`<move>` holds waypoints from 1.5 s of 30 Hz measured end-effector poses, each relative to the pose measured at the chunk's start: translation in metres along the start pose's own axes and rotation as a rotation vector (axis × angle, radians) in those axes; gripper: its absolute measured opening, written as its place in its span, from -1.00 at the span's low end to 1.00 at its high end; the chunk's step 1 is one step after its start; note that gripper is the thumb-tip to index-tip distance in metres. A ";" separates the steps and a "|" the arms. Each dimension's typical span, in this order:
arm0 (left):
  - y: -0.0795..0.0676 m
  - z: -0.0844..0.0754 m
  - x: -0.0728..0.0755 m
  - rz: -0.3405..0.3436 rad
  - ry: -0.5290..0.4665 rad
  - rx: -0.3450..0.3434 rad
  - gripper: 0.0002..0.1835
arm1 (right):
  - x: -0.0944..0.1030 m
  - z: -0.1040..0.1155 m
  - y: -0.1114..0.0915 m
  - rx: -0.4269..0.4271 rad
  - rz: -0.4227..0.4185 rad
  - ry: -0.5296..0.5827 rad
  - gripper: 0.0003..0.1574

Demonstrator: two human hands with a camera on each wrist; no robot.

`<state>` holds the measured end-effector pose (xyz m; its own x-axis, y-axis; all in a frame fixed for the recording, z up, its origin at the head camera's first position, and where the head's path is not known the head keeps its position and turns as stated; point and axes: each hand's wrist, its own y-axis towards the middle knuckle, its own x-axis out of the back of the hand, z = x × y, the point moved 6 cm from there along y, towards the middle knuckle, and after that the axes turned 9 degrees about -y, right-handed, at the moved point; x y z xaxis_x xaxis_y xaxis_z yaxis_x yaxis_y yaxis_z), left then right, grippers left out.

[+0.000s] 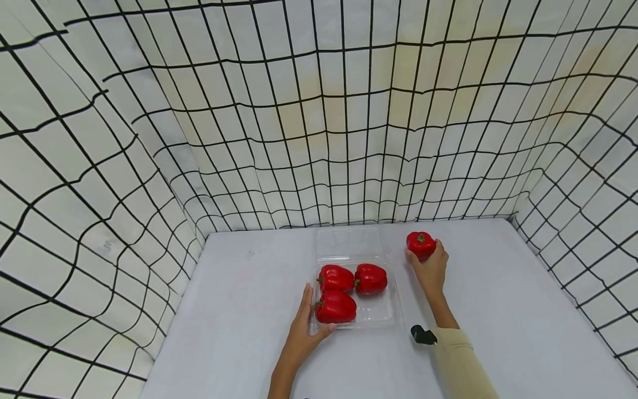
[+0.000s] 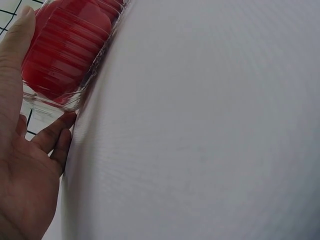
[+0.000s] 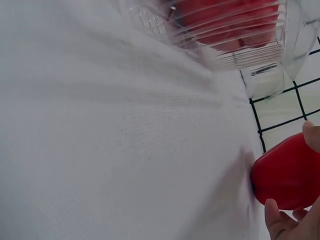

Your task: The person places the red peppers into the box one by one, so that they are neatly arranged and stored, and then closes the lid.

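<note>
A clear plastic clamshell container (image 1: 376, 311) lies with its lid (image 1: 349, 241) folded back, away from me. Inside are three red bell peppers: one at the back left (image 1: 336, 278), one at the back right (image 1: 371, 279) and one at the front left (image 1: 336, 308). My left hand (image 1: 301, 341) rests against the container's near left corner, fingers straight along its side and thumb at the front wall. Beyond the container's right side, my right hand (image 1: 431, 270) grips another red bell pepper (image 1: 420, 244) between thumb and fingers. In the right wrist view that bell pepper (image 3: 287, 175) is close to the table.
A white-covered table (image 1: 239, 310) spreads out under everything. Black grid netting (image 1: 319, 133) over white sheeting rises behind it and on both sides. A dark strap-like piece (image 1: 422, 334) sits by the right sleeve (image 1: 458, 354).
</note>
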<state>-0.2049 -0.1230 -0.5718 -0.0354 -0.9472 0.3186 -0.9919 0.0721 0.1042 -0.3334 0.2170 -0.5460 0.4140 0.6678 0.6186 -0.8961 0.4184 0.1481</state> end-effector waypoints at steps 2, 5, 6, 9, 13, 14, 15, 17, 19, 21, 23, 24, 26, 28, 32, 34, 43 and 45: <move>0.000 0.000 0.000 -0.004 0.003 0.000 0.11 | 0.000 0.000 0.002 -0.001 -0.003 0.000 0.05; 0.001 0.000 0.001 -0.010 0.005 -0.004 0.11 | 0.000 -0.001 0.003 0.001 -0.012 0.000 -0.01; 0.001 0.000 0.001 -0.010 0.003 -0.006 0.11 | 0.000 -0.002 0.003 0.004 -0.017 -0.002 -0.02; 0.000 0.001 0.001 -0.007 0.007 -0.008 0.11 | 0.000 -0.003 0.002 0.007 -0.025 -0.004 -0.04; 0.000 0.001 0.001 -0.008 0.014 0.000 0.12 | 0.002 -0.004 -0.001 0.009 -0.039 0.010 -0.03; 0.000 0.001 0.000 -0.008 0.013 0.001 0.12 | 0.003 -0.003 -0.001 0.010 -0.045 0.017 -0.03; 0.000 0.001 0.000 -0.009 0.013 0.004 0.12 | 0.004 -0.003 -0.001 0.012 -0.052 0.025 -0.03; -0.001 0.001 0.000 -0.011 0.016 0.007 0.11 | 0.006 -0.003 -0.003 0.017 -0.060 0.036 -0.02; -0.001 0.001 0.000 -0.013 0.019 0.006 0.11 | 0.008 -0.003 -0.004 0.016 -0.064 0.046 -0.02; -0.001 0.001 0.000 -0.015 0.023 0.003 0.11 | 0.009 -0.003 -0.005 0.013 -0.062 0.056 -0.02; -0.001 0.001 0.001 -0.015 0.019 -0.001 0.11 | 0.011 -0.002 -0.007 0.010 -0.057 0.072 -0.03; 0.000 0.001 0.001 -0.015 0.019 -0.004 0.11 | 0.011 -0.002 -0.007 0.010 -0.057 0.083 -0.04; 0.000 0.002 0.001 -0.015 0.015 -0.007 0.11 | 0.013 -0.002 -0.009 0.014 -0.057 0.104 -0.05; 0.000 0.002 0.001 -0.013 0.013 -0.009 0.11 | 0.014 -0.002 -0.009 0.026 -0.065 0.130 -0.05; 0.000 0.001 0.000 -0.008 0.014 -0.013 0.11 | 0.017 -0.002 -0.011 0.046 -0.082 0.186 -0.05; -0.001 0.001 0.000 -0.008 0.016 -0.007 0.11 | 0.018 -0.001 -0.012 0.050 -0.081 0.205 -0.05; 0.000 0.001 0.000 -0.007 0.018 -0.013 0.11 | 0.022 0.007 -0.019 0.102 -0.010 0.243 -0.05; 0.000 0.001 0.000 -0.006 0.017 -0.010 0.11 | 0.022 0.009 -0.021 0.120 0.015 0.270 -0.04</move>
<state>-0.2049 -0.1231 -0.5724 -0.0271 -0.9423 0.3338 -0.9908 0.0695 0.1158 -0.3066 0.2172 -0.5281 0.4138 0.8196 0.3962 -0.9082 0.3421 0.2410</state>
